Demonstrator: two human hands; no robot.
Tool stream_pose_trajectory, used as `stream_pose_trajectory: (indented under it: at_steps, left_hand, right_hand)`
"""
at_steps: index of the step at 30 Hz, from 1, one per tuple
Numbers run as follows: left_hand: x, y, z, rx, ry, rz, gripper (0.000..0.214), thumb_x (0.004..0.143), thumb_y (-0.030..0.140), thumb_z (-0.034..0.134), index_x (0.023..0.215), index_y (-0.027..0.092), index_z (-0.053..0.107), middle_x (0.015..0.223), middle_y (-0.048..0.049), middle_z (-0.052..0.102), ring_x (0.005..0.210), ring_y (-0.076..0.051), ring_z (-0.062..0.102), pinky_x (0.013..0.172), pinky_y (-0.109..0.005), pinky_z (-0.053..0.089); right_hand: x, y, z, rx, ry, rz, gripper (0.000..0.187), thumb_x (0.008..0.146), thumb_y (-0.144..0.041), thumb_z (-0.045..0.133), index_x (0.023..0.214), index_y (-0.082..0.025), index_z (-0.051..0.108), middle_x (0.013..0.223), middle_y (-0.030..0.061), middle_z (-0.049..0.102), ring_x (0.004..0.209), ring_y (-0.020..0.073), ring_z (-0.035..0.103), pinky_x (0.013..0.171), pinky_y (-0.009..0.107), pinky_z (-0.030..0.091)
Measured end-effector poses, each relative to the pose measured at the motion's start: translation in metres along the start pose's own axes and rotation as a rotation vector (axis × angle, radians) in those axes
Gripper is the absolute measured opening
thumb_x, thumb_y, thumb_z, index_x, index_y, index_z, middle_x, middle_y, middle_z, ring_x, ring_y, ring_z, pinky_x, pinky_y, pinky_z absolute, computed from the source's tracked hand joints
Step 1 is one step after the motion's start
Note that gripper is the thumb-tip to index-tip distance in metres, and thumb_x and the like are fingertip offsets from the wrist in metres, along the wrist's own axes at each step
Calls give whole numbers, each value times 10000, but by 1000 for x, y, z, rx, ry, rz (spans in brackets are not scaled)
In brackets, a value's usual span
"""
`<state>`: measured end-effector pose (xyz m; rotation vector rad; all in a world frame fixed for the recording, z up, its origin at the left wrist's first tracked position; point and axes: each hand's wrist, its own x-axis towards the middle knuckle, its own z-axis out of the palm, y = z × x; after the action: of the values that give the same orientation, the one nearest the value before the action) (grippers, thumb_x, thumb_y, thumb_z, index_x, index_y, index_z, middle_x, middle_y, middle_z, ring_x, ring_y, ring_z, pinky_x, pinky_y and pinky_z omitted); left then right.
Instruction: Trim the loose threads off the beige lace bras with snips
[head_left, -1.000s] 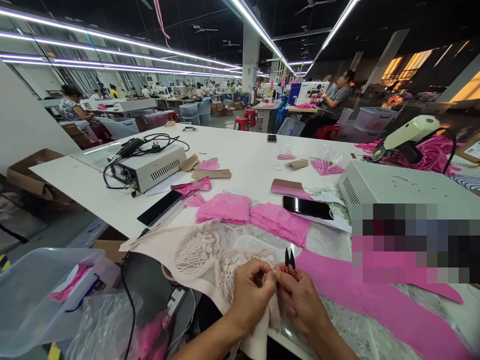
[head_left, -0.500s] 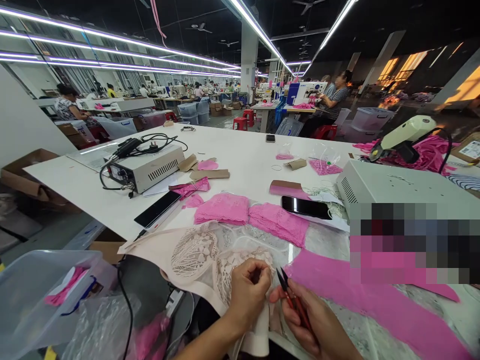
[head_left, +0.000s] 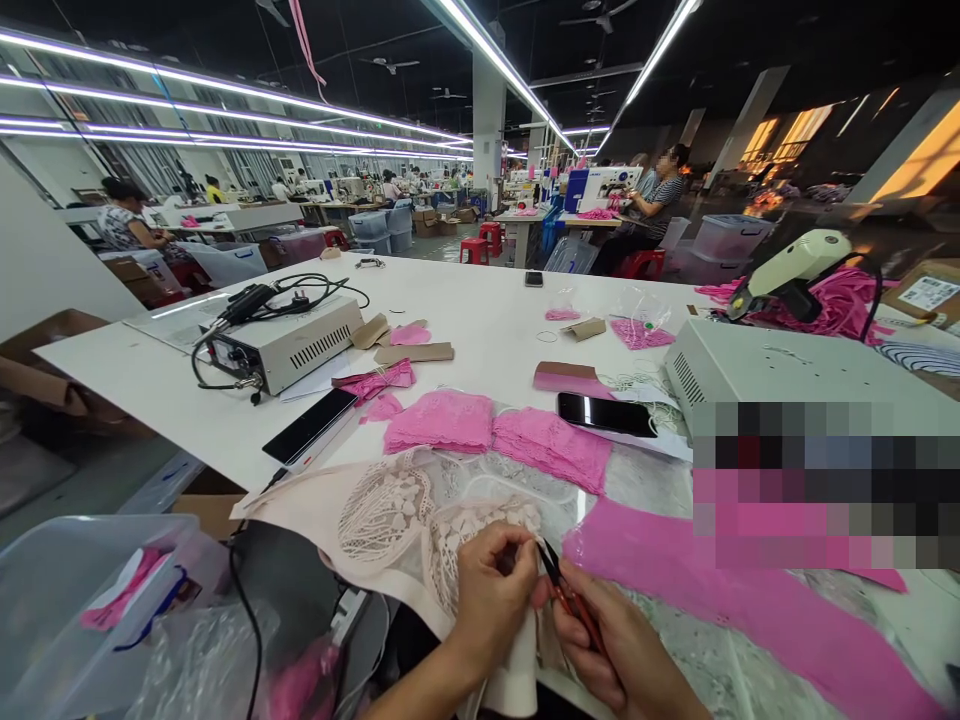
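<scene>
A beige bra [head_left: 386, 505] with lace cups lies across the near edge of the table, its band hanging over the front. My left hand [head_left: 495, 590] is closed in a pinch at the right-hand cup; a pale bit of the bra shows at the fingertips, though a thread there is too fine to make out. Closed around a pair of red-handled thread snips [head_left: 570, 592] is my right hand [head_left: 615, 640]. The dark blades point up and left, with their tips right beside my left fingertips.
Beyond the bra lie pink lace stacks [head_left: 439, 420] and a long pink fabric piece [head_left: 720, 590]. A black phone [head_left: 606, 413], a tablet [head_left: 310, 425] and a grey box machine [head_left: 300, 345] sit around them. A clear plastic bin [head_left: 67, 620] stands low left.
The snips have moved left and up, bringing their blades against my left fingertips; the blade gap looks narrower. My left hand keeps its pinch. The whole view has shifted slightly.
</scene>
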<state>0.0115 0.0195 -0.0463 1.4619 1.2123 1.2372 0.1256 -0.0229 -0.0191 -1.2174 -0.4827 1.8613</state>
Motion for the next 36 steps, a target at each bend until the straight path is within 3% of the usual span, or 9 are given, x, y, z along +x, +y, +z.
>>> stream_pose_trajectory:
  at_steps: [9,15,23,36]
  left_hand:
    - [-1,0,2,-144,-58,-84,133,767,195,526,661,155,595,415,58,494,372,-82,471,445,-193,384]
    - [-2,-1,3,-41,-14,-19,129,767,166,524,663,159,600,438,58,492,397,-84,477,467,-197,394]
    - [-2,3,0,109,15,87,139,751,137,524,648,160,614,499,36,540,452,-92,510,485,-193,398]
    - [2,0,-1,31,60,38,126,718,151,548,631,149,639,572,-3,608,536,-117,540,528,-198,429]
  right_hand:
    - [2,11,7,-52,84,-191,527,660,-661,608,654,-136,566,424,-117,359,273,-31,155,274,116,69]
    - [3,12,8,5,91,-149,530,595,-671,652,610,-155,531,397,-120,354,254,-22,163,256,122,72]
    - [2,11,11,-28,126,-179,491,647,-622,647,601,-144,542,392,-122,335,263,-26,162,279,122,71]
    - [9,11,-3,-3,106,-219,445,689,-610,599,625,-171,561,397,-122,299,278,6,120,293,175,49]
